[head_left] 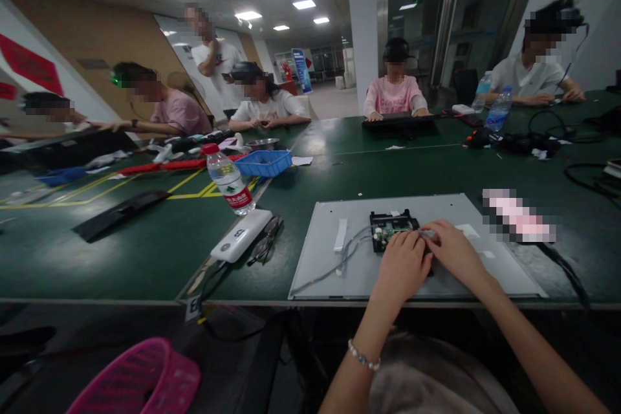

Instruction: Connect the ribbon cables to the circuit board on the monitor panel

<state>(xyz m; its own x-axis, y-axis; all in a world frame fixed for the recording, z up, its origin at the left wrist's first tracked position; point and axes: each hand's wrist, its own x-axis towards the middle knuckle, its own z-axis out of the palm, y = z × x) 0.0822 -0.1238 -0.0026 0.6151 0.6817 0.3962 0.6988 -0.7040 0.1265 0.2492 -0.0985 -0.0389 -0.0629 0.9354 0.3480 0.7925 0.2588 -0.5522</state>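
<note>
A black plastic frame with a green circuit board [383,233] lies on a flat grey metal panel [320,233] in front of me. My left hand [403,260] is closed over the frame's right part, its fingers bent and pressed together; what lies under them is hidden. From the right, my right hand [451,247] meets it, thumb and fingers pinched at a small grey piece that looks like a cable end. Thin grey cables [342,265] run from the panel's lower left up to the board. A white strip [341,235] sticks to the panel left of the frame.
Left of the panel are a water bottle [231,184], a white power bank [242,236] and glasses [266,242]. A blue tray [264,163] stands farther back. A blurred-out object [519,217] with a black cable lies right. Below is a pink basket [179,375]. Several people work across the table.
</note>
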